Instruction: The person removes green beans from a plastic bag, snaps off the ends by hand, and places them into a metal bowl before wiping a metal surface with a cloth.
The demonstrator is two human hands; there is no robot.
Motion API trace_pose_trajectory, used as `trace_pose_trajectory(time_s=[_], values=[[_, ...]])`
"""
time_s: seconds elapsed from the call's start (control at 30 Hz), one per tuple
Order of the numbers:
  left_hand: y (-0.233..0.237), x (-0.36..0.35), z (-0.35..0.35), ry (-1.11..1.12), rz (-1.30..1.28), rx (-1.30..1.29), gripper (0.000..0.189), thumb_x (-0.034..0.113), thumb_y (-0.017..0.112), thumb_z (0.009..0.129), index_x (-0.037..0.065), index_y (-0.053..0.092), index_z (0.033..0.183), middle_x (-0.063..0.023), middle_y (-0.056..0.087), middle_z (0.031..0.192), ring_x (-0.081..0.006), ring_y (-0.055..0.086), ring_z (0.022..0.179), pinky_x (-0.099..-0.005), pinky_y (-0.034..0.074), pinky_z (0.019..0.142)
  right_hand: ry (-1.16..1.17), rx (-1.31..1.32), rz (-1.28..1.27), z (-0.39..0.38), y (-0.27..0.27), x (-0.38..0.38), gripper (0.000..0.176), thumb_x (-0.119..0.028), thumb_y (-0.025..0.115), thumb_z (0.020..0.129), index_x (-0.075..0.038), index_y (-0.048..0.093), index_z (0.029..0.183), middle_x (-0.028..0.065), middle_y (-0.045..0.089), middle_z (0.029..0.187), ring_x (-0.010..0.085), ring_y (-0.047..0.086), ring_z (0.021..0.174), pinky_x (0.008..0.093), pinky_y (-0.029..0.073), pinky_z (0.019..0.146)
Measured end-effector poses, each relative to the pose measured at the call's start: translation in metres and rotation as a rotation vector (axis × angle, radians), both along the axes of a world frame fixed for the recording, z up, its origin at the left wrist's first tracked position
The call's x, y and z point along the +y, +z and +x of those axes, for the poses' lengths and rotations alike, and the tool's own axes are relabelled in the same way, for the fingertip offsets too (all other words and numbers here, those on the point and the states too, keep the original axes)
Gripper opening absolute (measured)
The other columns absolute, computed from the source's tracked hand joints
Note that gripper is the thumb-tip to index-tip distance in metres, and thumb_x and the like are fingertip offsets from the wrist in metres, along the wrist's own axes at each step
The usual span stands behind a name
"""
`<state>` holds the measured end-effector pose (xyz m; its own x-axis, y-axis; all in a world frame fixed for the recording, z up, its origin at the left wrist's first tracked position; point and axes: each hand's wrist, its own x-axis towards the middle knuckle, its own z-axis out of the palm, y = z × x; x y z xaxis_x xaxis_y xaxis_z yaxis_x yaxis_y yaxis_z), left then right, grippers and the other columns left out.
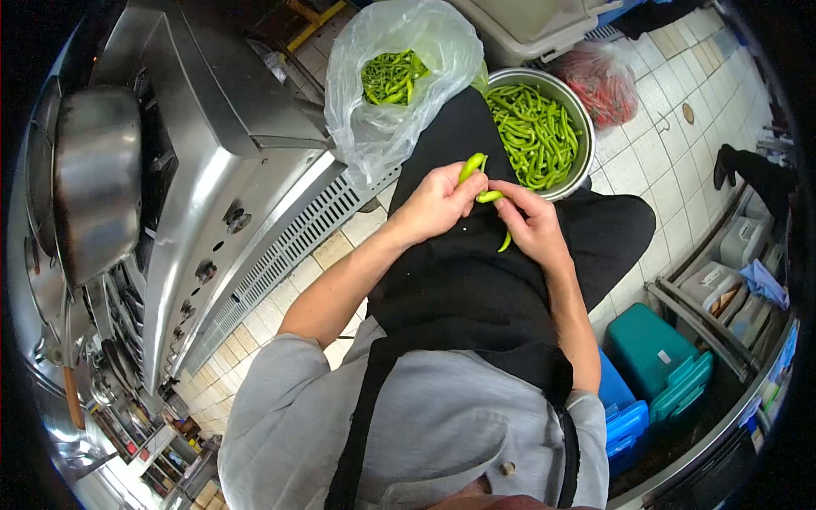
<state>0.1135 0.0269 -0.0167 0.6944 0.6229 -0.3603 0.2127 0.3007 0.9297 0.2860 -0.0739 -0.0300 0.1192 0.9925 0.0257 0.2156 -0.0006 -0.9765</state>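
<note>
My left hand (pixel 438 204) is closed around a green chili pepper (pixel 470 167) that sticks up past the fingers. Close beside it, my right hand (pixel 534 223) pinches another green chili pepper (pixel 490 196); a thin green tip (pixel 505 243) hangs below these fingers. Both hands are above the black apron on my lap, nearly touching. Beyond my right hand stands a round metal bowl (pixel 588 140) full of green chili peppers (pixel 534 136). A clear plastic bag (pixel 348 110) lies open past my left hand, with green stems or small peppers (pixel 393 78) inside.
At the left is a steel stove (pixel 212 170) with a large pot (pixel 98 183). A bag of red chilies (pixel 597 83) rests on the tiled floor behind the bowl. Teal (pixel 650 353) and blue bins (pixel 625 425) stand at the right. Another person's dark shoe (pixel 724 166) shows at far right.
</note>
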Motion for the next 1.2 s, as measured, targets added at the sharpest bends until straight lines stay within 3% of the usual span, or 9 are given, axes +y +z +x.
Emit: trace_pose_trajectory(time_s=[0.13,0.37,0.47,0.53,0.67,0.8,0.87,0.97,1.2], values=[[0.011,0.014,-0.004,0.245,-0.39,-0.094,0.022,0.029,0.061,0.099,0.007,0.064,0.097,0.0024,0.054,0.074,-0.0043,0.046,0.057,-0.0194,0.032,0.048,-0.045,-0.23,0.048,0.017,0.015,0.005,0.026,-0.005,0.065,0.091,-0.001,0.066,0.118,0.0129,0.067,0.09,0.0224,0.065,0.078,0.0323,0.051,0.072],[0.019,0.018,0.002,0.205,-0.32,-0.088,0.024,0.027,0.064,0.097,0.004,0.066,0.106,0.002,0.058,0.085,-0.0023,0.046,0.06,-0.0186,0.034,0.05,-0.353,-0.294,0.087,0.055,0.017,0.004,0.044,-0.009,0.063,0.094,0.0,0.051,0.136,0.0172,0.058,0.127,0.0257,0.059,0.113,0.0327,0.05,0.093],[0.013,0.014,0.013,0.13,-0.239,-0.058,0.023,0.026,0.065,0.097,0.003,0.068,0.102,0.0023,0.06,0.082,-0.004,0.05,0.063,-0.0199,0.038,0.052,-0.264,-0.017,-0.033,0.047,-0.005,0.0,0.046,-0.023,0.054,0.102,0.002,0.045,0.14,0.0111,0.06,0.125,0.0207,0.059,0.112,0.0328,0.051,0.092],[-0.004,0.007,0.024,-0.071,0.28,0.085,0.024,0.025,0.065,0.096,0.001,0.069,0.099,-0.0016,0.065,0.079,-0.0097,0.057,0.067,-0.0268,0.047,0.058,-0.187,0.549,-0.204,0.029,-0.005,-0.003,0.045,-0.029,0.048,0.106,0.0,0.047,0.14,0.0087,0.061,0.124,0.0166,0.06,0.108,0.0315,0.053,0.089],[0.011,-0.012,0.044,-0.228,0.719,0.201,0.025,0.022,0.064,0.09,0.0,0.064,0.102,-0.0233,0.066,0.093,-0.0401,0.066,0.088,-0.0453,0.052,0.078,-0.201,0.955,-0.311,0.01,-0.02,-0.008,0.048,-0.038,0.04,0.107,-0.002,0.049,0.138,0.007,0.061,0.122,0.0153,0.062,0.105,0.0342,0.056,0.084],[0.022,-0.015,0.05,-0.218,0.62,0.166,0.026,0.02,0.06,0.093,-0.001,0.061,0.107,-0.0259,0.065,0.099,-0.0443,0.063,0.091,-0.0465,0.052,0.08,-0.268,1.126,-0.275,0.021,-0.021,-0.01,0.045,-0.037,0.042,0.106,-0.001,0.055,0.13,0.0097,0.065,0.113,0.0175,0.066,0.091,0.034,0.059,0.075],[0.011,-0.016,0.055,-0.157,0.644,0.116,0.028,0.024,0.056,0.099,-0.002,0.06,0.111,-0.0221,0.068,0.1,-0.0363,0.068,0.087,-0.0429,0.053,0.08,-0.252,1.121,-0.266,0.024,-0.028,-0.014,0.043,-0.035,0.044,0.106,-0.001,0.055,0.129,0.0095,0.066,0.112,0.0175,0.066,0.091,0.0338,0.059,0.073],[0.015,-0.01,0.058,0.183,-0.116,-0.209,0.044,0.037,0.039,0.108,0.0,0.056,0.123,-0.0077,0.07,0.102,-0.0121,0.064,0.088,-0.0311,0.049,0.084,-0.268,1.041,-0.279,0.021,-0.029,-0.017,0.04,-0.033,0.048,0.105,-0.001,0.056,0.128,0.0094,0.066,0.11,0.0176,0.066,0.092,0.0336,0.059,0.07],[0.016,-0.006,0.065,0.312,-0.258,-0.215,0.057,0.05,0.032,0.106,0.003,0.05,0.132,-0.0113,0.066,0.111,-0.016,0.06,0.097,-0.0319,0.048,0.09,-0.165,0.747,-0.298,0.008,-0.018,-0.012,0.038,-0.025,0.054,0.103,0.0,0.053,0.132,0.0122,0.065,0.114,0.0169,0.065,0.095,0.0307,0.06,0.069]])
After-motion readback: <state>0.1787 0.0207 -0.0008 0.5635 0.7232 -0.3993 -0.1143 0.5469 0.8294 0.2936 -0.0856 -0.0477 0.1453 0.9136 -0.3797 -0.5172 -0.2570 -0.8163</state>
